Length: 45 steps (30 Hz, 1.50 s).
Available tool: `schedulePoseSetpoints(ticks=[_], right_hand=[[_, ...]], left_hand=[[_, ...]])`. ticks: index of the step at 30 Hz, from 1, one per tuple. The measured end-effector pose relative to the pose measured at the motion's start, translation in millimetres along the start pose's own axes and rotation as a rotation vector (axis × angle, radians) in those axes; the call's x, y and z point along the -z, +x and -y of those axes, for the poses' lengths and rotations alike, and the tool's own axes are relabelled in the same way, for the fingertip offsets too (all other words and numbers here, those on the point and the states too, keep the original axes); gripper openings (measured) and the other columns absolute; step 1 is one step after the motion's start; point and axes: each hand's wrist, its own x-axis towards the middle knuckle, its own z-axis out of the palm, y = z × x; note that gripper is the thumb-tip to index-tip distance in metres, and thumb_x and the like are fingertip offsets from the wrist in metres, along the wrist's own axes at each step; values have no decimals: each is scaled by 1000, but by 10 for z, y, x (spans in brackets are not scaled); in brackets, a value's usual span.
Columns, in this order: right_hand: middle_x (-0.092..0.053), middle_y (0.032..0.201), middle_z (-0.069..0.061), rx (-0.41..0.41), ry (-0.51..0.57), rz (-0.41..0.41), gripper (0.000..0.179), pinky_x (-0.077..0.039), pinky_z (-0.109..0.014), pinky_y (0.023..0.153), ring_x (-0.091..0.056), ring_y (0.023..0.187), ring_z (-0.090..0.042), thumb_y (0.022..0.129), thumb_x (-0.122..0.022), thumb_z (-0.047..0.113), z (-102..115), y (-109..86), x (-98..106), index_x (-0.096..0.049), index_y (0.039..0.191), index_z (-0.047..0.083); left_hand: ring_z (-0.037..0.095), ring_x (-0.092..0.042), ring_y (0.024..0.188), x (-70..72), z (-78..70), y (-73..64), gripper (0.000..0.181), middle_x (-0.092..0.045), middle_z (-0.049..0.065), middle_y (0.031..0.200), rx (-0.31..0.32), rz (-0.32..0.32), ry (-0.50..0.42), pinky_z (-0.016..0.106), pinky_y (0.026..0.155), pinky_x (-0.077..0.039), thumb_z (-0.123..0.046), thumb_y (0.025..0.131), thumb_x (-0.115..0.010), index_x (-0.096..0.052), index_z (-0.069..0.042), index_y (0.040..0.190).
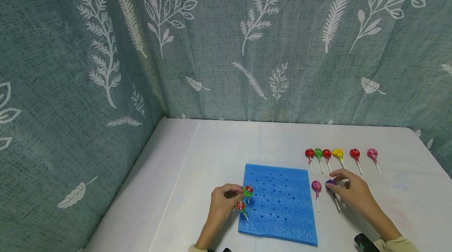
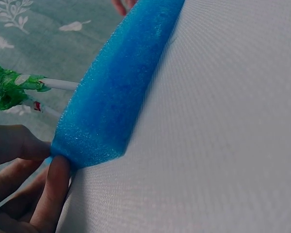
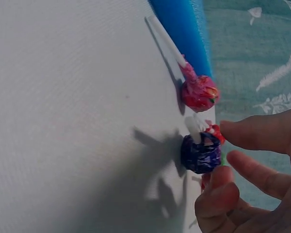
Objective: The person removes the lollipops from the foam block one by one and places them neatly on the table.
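A blue foam board (image 1: 282, 205) with rows of small holes lies on the white table. Two green-and-red lollipops (image 1: 248, 191) stand by their sticks along its left side. There my left hand (image 1: 224, 201) pinches the board's edge with its fingertips, as the left wrist view shows at the foam's corner (image 2: 87, 155). To the right of the board, my right hand (image 1: 353, 191) is at a purple lollipop (image 3: 201, 154), thumb and fingers spread around the candy with gaps between them. Beside it lies a pink lollipop (image 1: 316, 186), stick toward me.
Behind the right hand, a row of several lollipops lies on the table, among them a green one (image 1: 318, 153), a yellow one (image 1: 338, 154) and a pink one (image 1: 372, 154). A patterned grey-green curtain (image 1: 219, 48) hangs behind and left of the table (image 1: 197, 157).
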Motion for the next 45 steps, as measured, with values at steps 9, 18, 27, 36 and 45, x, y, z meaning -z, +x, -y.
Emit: schedulePoseSetpoints(ticks=[9, 18, 27, 36, 45], right_hand=[[-63, 98, -20, 57, 20, -27, 32, -45, -23, 53, -50, 69, -19, 84, -71, 15, 111, -3, 32, -60, 110, 0], [-64, 99, -15, 147, 91, -11, 32, -48, -24, 55, -56, 73, -17, 84, -72, 19, 301, -58, 21, -61, 110, 3], [-63, 102, -11, 194, 154, 22, 30, -49, -24, 63, -57, 75, -14, 86, -71, 22, 507, -101, -3, -62, 108, 5], [-63, 99, -11, 277, 222, 37, 27, -52, -22, 66, -57, 75, -12, 84, -72, 18, 709, -122, -123, -62, 106, 4], [-64, 97, -10, 320, 293, 97, 23, -51, -25, 64, -58, 76, -12, 84, -72, 15, 884, -121, -271, -63, 103, 5]], left_hand=[[16, -62, 77, 33, -164, -53, 8, -70, 6, 90, 1, 8, 6, 24, 70, -51, 4, 73, -72, -72, -3, 78], [20, -62, 78, 61, -339, -106, 7, -69, 11, 91, -11, 18, -4, 24, 70, -51, 6, 74, -71, -71, 1, 79], [22, -63, 78, 81, -444, -148, 6, -69, 12, 91, -13, 20, 7, 24, 71, -51, 7, 75, -69, -71, 2, 79], [20, -63, 77, 85, -439, -148, 7, -69, 12, 91, -15, 12, 3, 24, 71, -51, 7, 74, -70, -71, 2, 78], [18, -63, 75, 68, -336, -111, 8, -69, 12, 89, -17, 13, -4, 24, 70, -51, 8, 74, -70, -71, 2, 79]])
